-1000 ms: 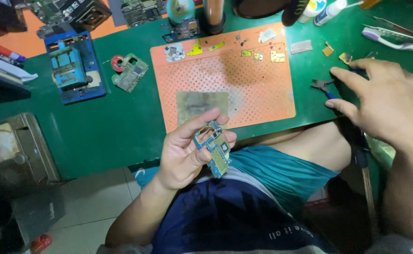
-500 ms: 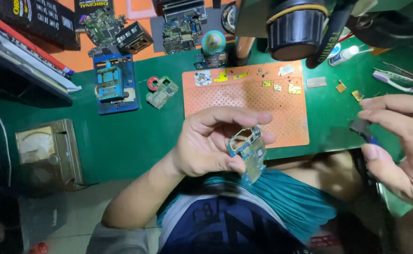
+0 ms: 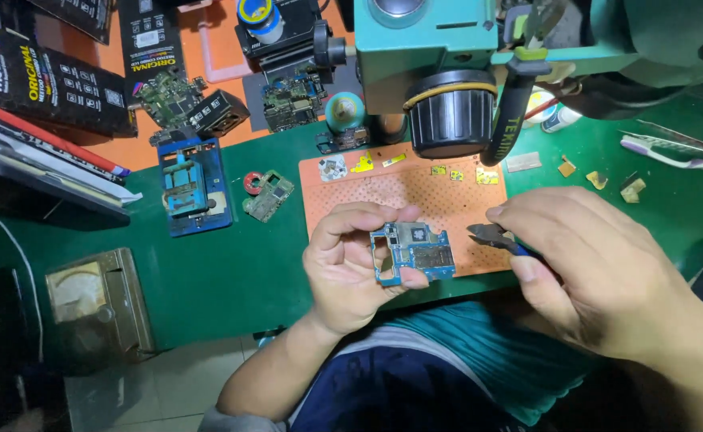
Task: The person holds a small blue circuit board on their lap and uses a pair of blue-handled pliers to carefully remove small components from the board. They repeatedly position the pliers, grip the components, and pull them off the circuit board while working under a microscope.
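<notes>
My left hand [image 3: 350,268] pinches a small blue phone circuit board [image 3: 412,254] by its left edge and holds it flat above the near edge of the orange perforated work mat [image 3: 447,198]. My right hand [image 3: 599,272] grips a small pair of cutters with blue handles [image 3: 497,238]. The dark jaws of the cutters point left and sit just right of the board, a little apart from it. Both hands hover over my lap at the front of the green table [image 3: 231,272].
A teal microscope head with a black lens [image 3: 451,112] hangs over the mat. A blue board holder [image 3: 194,186], a loose green board [image 3: 268,195], more boards and dark boxes lie at the back left. A metal tin [image 3: 95,300] sits at the near left. Tweezers [image 3: 675,152] lie at the right.
My left hand lifted the board up and forward over the mat's near edge. My right hand took the cutters and brought them left, close to the board. The camera view shifted toward the microscope.
</notes>
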